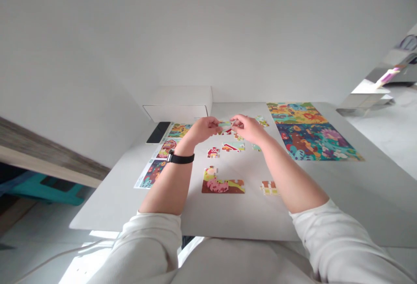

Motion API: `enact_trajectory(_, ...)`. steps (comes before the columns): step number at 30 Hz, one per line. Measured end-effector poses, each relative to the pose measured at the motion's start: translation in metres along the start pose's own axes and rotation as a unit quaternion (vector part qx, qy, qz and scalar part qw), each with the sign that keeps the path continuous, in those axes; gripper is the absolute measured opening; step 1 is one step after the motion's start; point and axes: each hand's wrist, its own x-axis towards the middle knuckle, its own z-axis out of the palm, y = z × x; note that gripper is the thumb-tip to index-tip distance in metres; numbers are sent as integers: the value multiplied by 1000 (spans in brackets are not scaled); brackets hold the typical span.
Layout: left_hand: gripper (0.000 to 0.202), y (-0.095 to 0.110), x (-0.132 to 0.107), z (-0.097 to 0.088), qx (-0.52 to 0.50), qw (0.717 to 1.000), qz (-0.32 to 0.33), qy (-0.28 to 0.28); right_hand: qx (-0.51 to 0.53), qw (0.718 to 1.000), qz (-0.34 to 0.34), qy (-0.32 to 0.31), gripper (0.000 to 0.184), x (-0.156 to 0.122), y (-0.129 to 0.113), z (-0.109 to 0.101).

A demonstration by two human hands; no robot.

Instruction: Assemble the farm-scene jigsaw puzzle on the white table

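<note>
Both hands are raised close together over the far half of the table. My left hand (204, 129), a black watch band on its wrist, pinches the left side of a pale green jigsaw piece (224, 124). The fingers of my right hand (246, 127) close on the right side of the same piece; whether it is one piece or two joined is unclear. Below them lie a piece with a red roof (233, 146) and a small red barn piece (213, 152). Nearer to me is a joined section with a pink pig (219, 185), and a fence piece (269, 187) lies beside my right forearm.
Two finished puzzle pictures, one orange (295, 113) and one dark blue (317, 141), lie at the right. On the left are a picture sheet (156, 162) and a black phone (158, 132). A white box (177, 101) stands against the wall. More loose pieces (262, 121) lie behind my right hand.
</note>
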Motion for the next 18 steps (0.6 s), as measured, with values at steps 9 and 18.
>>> enact_trajectory(9,16,-22,4,-13,40,995,-56,-66,-77,988,-132,-13,45,-2,9,49)
enact_trajectory(18,15,-35,6,-6,86,983,-130,-99,-135,980,-144,-2,42,-7,30,80)
